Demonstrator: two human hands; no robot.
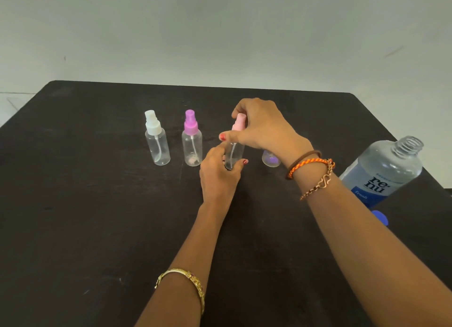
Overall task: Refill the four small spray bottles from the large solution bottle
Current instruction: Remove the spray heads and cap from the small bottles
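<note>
Several small clear spray bottles stand in a row on the black table (97,204). The white-capped bottle (157,140) is leftmost, then the purple-capped bottle (192,140). My left hand (220,172) grips the body of the pink-capped bottle (235,150). My right hand (261,126) pinches that bottle's pink spray top (239,122) from above. Behind my right wrist only the base of a fourth bottle (271,159) shows. The large solution bottle (384,170), blue label, stands uncapped at the right.
A blue cap (380,216) lies on the table beside the large bottle, partly hidden by my right forearm. The table's far edge meets a pale wall. Bracelets sit on both wrists.
</note>
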